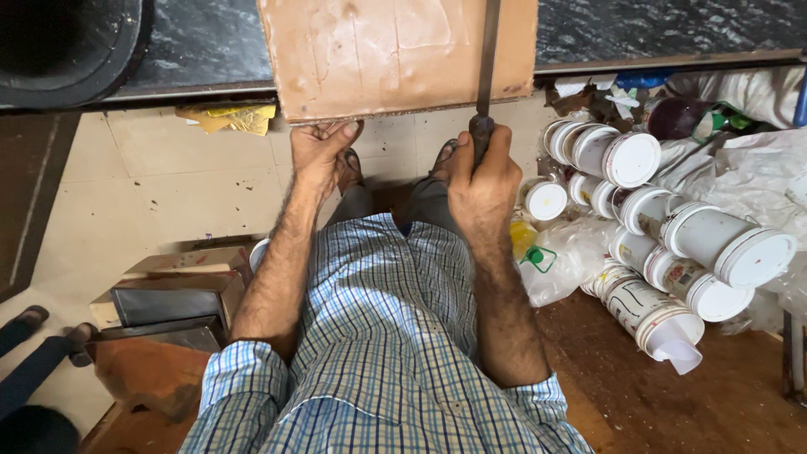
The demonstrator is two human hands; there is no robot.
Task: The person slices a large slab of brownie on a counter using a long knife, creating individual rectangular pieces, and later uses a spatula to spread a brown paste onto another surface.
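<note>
A brown board [395,55] lies on the dark desk [210,42], its near edge overhanging toward the person; a long metal file [487,50] stands across the board near its right side, running away from the person; the right hand [481,181] has its fingers clenched around the file's dark handle [481,134] just below the board's edge; the left hand [319,151] grips the near edge of the board, fingers curled up against it; both forearms come out of rolled sleeves of a blue checked shirt [387,336]; sandalled feet show on the tiled floor [185,185] beneath; to the right lies a heap of white plastic tubs [672,244]; to the left sit flat cardboard boxes [176,294]; crumpled yellow paper [231,116] rests under the desk's edge.
</note>
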